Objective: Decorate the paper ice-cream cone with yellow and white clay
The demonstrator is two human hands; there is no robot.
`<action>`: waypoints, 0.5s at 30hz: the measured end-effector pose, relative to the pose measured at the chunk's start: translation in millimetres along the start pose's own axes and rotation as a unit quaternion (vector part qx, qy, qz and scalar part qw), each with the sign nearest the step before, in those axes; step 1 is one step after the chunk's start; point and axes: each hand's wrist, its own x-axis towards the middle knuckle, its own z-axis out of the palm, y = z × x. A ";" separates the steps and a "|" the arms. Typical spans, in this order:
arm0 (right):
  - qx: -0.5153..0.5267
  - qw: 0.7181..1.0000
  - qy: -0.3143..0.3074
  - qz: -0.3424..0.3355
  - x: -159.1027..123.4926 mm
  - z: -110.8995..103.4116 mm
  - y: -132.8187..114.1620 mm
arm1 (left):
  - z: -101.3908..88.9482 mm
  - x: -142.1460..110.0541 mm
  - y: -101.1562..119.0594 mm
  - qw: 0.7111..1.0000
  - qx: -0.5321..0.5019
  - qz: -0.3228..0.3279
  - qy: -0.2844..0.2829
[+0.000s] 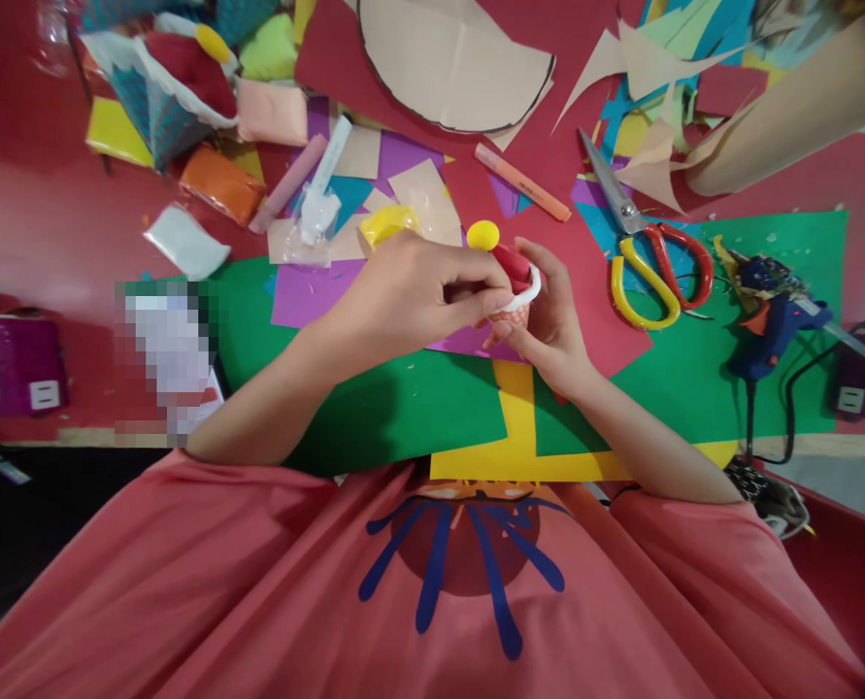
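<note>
Between my hands is a small paper cone (517, 313) with a pinkish pattern, a white clay-like rim (528, 293), a red filling (511, 262) and a yellow disc (482, 235) at its top. My right hand (557, 325) is wrapped around the cone from the right, thumb at the front. From the left, my left hand (424, 286) reaches over with thumb and forefinger pinched at the white rim. Its other fingers are curled and partly hidden. A yellow packet (389, 225) lies just behind my left hand.
Scissors (628, 214) with red and yellow handles and a blue glue gun (774, 335) lie to the right. A larger blue cone (166, 102), clay packets (220, 183) and markers (523, 183) are at the back. Green sheets (403, 408) cover the front.
</note>
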 end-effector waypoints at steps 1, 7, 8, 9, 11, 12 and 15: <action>0.006 1.000 -0.001 0.000 0.1 0.0 0.6 | 0.1 0.1 -0.7 1.000 -0.002 0.003 0.006; 0.030 1.000 0.002 0.001 -1.0 -1.1 2.2 | 4.1 -1.5 -5.4 0.998 0.054 0.002 0.037; 0.033 0.999 0.007 0.002 -1.4 -1.0 1.9 | 4.4 -1.9 -5.4 0.997 0.068 -0.005 0.030; 0.031 0.999 0.012 0.002 -1.9 -0.8 1.7 | 4.4 -2.2 -5.2 0.997 0.079 -0.012 0.020; 0.018 1.000 0.022 0.000 -2.9 0.0 2.1 | 3.9 -2.3 -4.6 0.995 0.094 -0.030 0.011; 0.009 1.000 0.027 -0.002 -3.4 0.4 2.8 | 3.5 -2.1 -4.3 0.994 0.099 -0.037 0.007; -0.018 0.999 0.038 -0.011 -4.5 1.0 6.4 | 2.6 -0.8 -4.9 0.993 0.107 -0.046 0.002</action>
